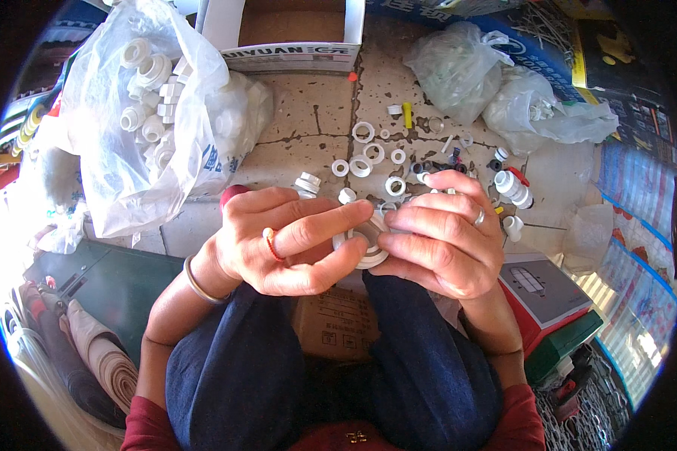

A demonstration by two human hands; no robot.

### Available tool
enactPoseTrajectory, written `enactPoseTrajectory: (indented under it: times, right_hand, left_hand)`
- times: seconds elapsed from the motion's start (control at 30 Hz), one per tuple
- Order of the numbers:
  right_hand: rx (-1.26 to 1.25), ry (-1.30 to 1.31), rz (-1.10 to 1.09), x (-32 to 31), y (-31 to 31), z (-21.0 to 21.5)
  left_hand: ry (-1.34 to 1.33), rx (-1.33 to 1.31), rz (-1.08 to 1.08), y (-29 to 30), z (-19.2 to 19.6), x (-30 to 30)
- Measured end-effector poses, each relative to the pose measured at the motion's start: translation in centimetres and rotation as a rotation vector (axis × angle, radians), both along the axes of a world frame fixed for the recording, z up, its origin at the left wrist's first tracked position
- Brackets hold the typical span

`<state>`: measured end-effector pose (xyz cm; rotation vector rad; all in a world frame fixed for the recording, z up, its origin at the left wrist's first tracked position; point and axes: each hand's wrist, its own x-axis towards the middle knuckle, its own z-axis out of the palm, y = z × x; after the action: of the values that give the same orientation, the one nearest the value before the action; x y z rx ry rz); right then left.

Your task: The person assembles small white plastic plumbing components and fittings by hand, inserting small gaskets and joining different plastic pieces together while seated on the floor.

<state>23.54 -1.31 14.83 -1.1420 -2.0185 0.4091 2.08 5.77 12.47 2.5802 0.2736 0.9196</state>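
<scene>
Above my knees, a round white plastic pipe fitting [374, 254] with a ring-shaped rim sits between my hands. My left hand [282, 239] has its fingertips on the fitting's left side and upper edge. Closed around the right side is my right hand [447, 239], its fingers bent over the rim and partly hiding it. Just beyond my fingers, several loose white plastic rings [361, 166] lie on the tiled floor. A stepped white fitting [308, 183] rests past my left hand, and a larger white fitting with a red part [512, 188] lies beyond my right.
A clear plastic bag of white pipe fittings [154, 113] stands at left, beside an open cardboard box [293, 59]. Two knotted bags [459, 71] lie at far right. A yellow piece [408, 115] is among the rings. A red-sided box [543, 293] sits by my right elbow, rolled material [101, 353] at lower left.
</scene>
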Motion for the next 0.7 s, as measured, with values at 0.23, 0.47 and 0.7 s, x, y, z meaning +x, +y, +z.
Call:
enactPoseTrajectory:
  times: [0.23, 0.47, 0.7]
  right_hand:
    - [-0.058, 0.207, 0.045, -0.7, -0.7, -1.7]
    - [-0.592, 0.684, -0.131, -2.2, -1.8, -0.7]
    - [-0.784, 0.785, -0.286, -2.6, -1.9, -0.2]
  left_hand:
    - [-0.078, 0.201, 0.077, 0.1, -0.1, 0.1]
    - [-0.040, 0.324, 0.042, -0.5, -0.6, 0.1]
    - [-0.085, 0.344, -0.008, -1.0, -1.3, 0.5]
